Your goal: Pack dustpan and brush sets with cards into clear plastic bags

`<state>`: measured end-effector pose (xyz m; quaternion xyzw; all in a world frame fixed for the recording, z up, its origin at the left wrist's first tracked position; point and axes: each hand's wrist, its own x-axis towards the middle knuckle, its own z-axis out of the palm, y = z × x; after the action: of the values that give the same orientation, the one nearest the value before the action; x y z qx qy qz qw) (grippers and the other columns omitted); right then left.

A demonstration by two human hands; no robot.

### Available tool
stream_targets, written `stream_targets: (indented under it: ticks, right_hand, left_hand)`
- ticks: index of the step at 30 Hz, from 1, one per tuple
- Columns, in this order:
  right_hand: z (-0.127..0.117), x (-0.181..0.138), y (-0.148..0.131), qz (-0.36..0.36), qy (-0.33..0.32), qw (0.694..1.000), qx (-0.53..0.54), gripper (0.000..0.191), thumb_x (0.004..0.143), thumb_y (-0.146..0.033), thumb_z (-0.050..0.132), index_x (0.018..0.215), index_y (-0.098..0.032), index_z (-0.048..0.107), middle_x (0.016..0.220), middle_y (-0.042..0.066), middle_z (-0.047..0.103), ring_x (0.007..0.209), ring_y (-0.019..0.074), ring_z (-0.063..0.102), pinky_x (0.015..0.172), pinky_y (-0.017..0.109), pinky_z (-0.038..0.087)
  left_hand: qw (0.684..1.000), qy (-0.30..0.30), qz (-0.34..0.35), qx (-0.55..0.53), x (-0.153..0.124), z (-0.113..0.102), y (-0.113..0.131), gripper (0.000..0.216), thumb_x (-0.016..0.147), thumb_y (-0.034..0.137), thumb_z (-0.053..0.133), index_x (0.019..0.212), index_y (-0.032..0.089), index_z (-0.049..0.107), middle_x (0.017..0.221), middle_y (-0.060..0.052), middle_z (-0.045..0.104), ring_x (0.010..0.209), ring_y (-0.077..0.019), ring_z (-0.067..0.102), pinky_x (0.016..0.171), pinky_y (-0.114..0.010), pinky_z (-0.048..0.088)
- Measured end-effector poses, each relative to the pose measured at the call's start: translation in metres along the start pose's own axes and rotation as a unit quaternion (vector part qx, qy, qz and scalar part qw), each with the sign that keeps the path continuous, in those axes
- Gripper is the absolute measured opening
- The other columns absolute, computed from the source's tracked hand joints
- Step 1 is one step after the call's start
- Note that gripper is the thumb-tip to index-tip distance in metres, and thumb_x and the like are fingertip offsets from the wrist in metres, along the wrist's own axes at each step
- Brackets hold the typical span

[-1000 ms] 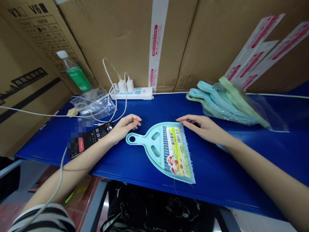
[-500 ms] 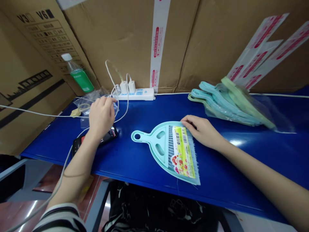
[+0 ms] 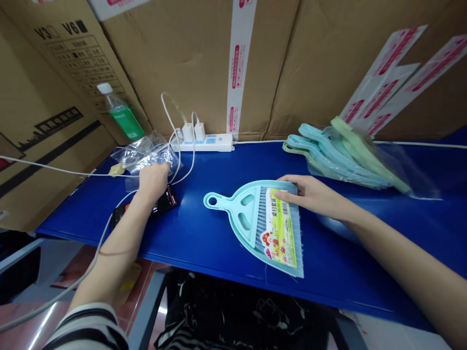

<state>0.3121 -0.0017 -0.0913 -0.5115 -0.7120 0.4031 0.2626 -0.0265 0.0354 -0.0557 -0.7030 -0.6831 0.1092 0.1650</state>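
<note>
A light-blue dustpan (image 3: 239, 214) lies on the blue table with its handle to the left. Nested in it is a brush with grey-blue bristles (image 3: 298, 233), under a yellow and white card label (image 3: 282, 233). My right hand (image 3: 310, 194) grips the pan's far right corner, thumb on top of the label and the other fingers curled beneath. My left hand (image 3: 153, 181) is closed, knuckles up, beside a crumpled clear plastic bag (image 3: 146, 154). Its fingertips are hidden, so I cannot tell what they hold. Beneath that hand and wrist is a black phone (image 3: 168, 199).
More light-blue and green dustpan sets (image 3: 339, 155) in clear bags lie at the back right. A white power strip (image 3: 219, 142) with plugs and loose white cables stands against the cardboard wall (image 3: 189, 58). A green-labelled bottle (image 3: 126, 119) stands at the back left.
My left hand has drawn back and down, showing more of the crumpled bag. My right thumb has moved onto the label, and the dustpan has shifted and turned slightly.
</note>
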Motion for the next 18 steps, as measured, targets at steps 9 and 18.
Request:
stream_targets:
  ticks: [9,18]
  right_hand:
    - [0.001,-0.0024,-0.0085,0.109,-0.045,0.979,0.166,0.056,0.058,-0.06,0.079,0.094,-0.021,0.059,0.09,0.007,0.071,0.082,0.0236,0.067,0.069,0.037,0.055]
    - [0.0043,-0.0036,-0.0047,0.127,-0.022,0.965,0.229,0.069,0.067,-0.049,0.075,0.125,-0.023,0.049,0.112,0.011,0.068,0.105,0.0288,0.065,0.081,0.041,0.057]
  left_hand:
    - [1.0,-0.014,-0.005,-0.005,-0.0014,-0.003,0.0052,0.034,0.081,0.008,0.042,0.101,0.012,0.069,0.09,-0.02,0.071,0.092,-0.0347,0.068,0.067,-0.036,0.049]
    - [0.994,0.072,-0.043,-0.072,-0.0058,-0.005,0.0004,0.034,0.079,0.008,0.042,0.096,0.015,0.07,0.092,-0.016,0.07,0.086,-0.0325,0.067,0.067,-0.038,0.048]
